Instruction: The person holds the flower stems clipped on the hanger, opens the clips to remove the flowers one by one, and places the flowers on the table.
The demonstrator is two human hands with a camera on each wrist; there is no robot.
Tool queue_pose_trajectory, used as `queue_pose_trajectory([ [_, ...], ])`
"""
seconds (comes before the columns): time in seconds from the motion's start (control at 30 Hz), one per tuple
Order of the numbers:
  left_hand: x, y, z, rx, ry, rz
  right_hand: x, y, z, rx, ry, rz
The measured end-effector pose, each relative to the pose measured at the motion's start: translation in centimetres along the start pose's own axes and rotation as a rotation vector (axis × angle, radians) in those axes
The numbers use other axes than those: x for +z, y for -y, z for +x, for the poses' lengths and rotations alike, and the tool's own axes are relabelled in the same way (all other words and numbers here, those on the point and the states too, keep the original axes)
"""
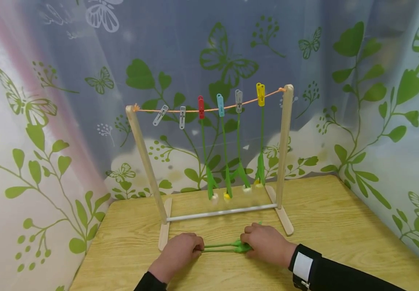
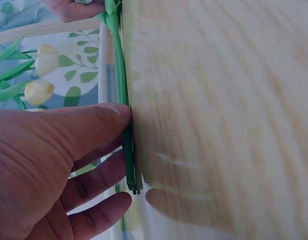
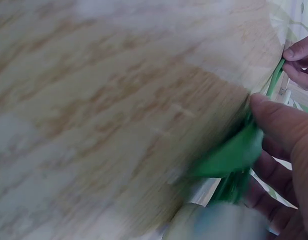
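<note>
left hand [image 1: 180, 251] pinches green stems [image 2: 120, 70] near their ends.

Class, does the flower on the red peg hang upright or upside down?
Upside down: the red peg clips its stem; its bloom hangs lowest.

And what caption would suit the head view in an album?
Left hand and right hand hold green stems before a wooden rack, where four flowers hang upside down from clothespins.

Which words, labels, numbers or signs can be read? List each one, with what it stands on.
None can be read.
Pale script-like marks on the curtain, upper left in the head view: too faint to read.
White wrist patch: no legible text.
Clothespins and held flowers: no legible text.
</note>
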State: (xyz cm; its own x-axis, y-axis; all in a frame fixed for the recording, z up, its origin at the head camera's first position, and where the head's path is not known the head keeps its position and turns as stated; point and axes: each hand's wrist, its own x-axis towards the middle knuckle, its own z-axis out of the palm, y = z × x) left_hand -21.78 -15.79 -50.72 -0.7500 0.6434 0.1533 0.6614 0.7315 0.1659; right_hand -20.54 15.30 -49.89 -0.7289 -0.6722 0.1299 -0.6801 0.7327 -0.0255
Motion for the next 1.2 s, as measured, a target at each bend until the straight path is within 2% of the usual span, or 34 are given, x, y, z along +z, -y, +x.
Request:
queue_pose_trajectory([
  [0.2,-0.1,-0.1,0.0,0.005,0.002,-0.006,0.0,-0.1,0.0,0.005,0.000,0.014],
  [0.43,-0.5,-0.2,-0.1,-0.022,0.046,-0.040,-0.2,-0.1,0.1,-0.001,-0.016,0.034],
  [0.6,-0.4,-0.2,-0.1,-0.021,0.044,-0.027,-0.6,0.1,0.2,-0.001,-0.029,0.028],
  [0.9,-0.8,-0.5,-0.1,-0.056,0.037,-0.026,-1.8,0.4,0.5,-0.023,-0.169,-0.029],
  [1.1,-2.0,-0.6,0.4,-0.019,-0.032,-0.146,-3.7,0.3,1.0,-0.032,-0.254,-0.086],
  [1.2,-2.5,-0.5,0.7,-0.024,-0.051,-0.203,-4.9,0.2,1.4,-0.031,-0.284,-0.117],
])
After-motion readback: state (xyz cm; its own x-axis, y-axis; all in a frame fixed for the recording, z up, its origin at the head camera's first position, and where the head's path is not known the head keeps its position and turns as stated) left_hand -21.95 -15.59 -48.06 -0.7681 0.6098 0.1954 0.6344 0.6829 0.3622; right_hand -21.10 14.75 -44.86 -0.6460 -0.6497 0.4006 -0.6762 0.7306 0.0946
